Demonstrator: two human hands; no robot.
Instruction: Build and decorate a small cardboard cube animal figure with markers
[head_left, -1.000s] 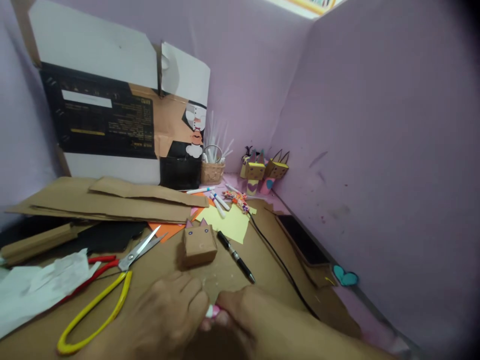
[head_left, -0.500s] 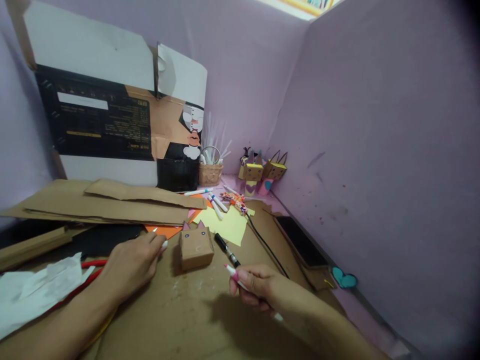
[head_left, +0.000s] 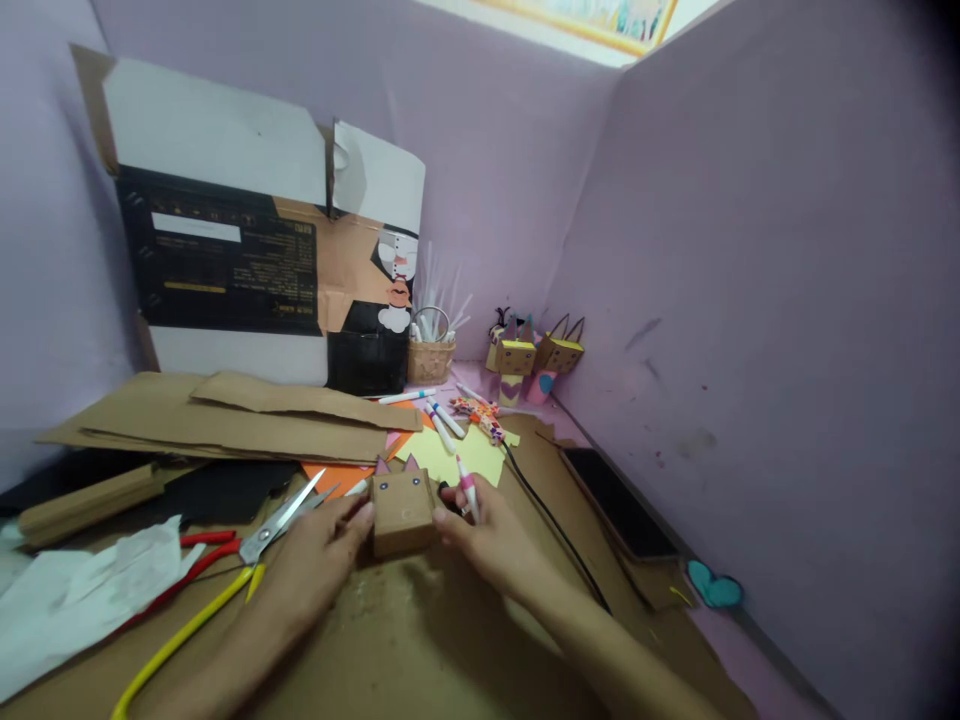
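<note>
A small cardboard box [head_left: 403, 518] with two pointed ears and two drawn eyes sits upright on the cardboard sheet, between my hands. My left hand [head_left: 324, 555] is closed against its left side, with a small white piece, perhaps a marker cap, showing at the fingers. At the box's right side, the thumb of my right hand [head_left: 495, 535] touches the edge. That hand is also closed around a pink-tipped white marker [head_left: 468, 488], tip up. A black marker [head_left: 448, 495] is partly hidden behind the right fingers.
Left of my left hand lie red-handled scissors [head_left: 262, 540], a yellow-handled tool [head_left: 187, 630] and white crumpled paper [head_left: 97, 610]. Behind are cardboard strips [head_left: 247, 420], loose markers [head_left: 442, 425] and yellow paper [head_left: 480, 455]. A phone [head_left: 619, 500] lies along the right wall.
My hands have come together on both sides of the box. The right hand moved up and left with the pink marker, now upright; the left moved right, uncovering the scissors. The view shifted slightly.
</note>
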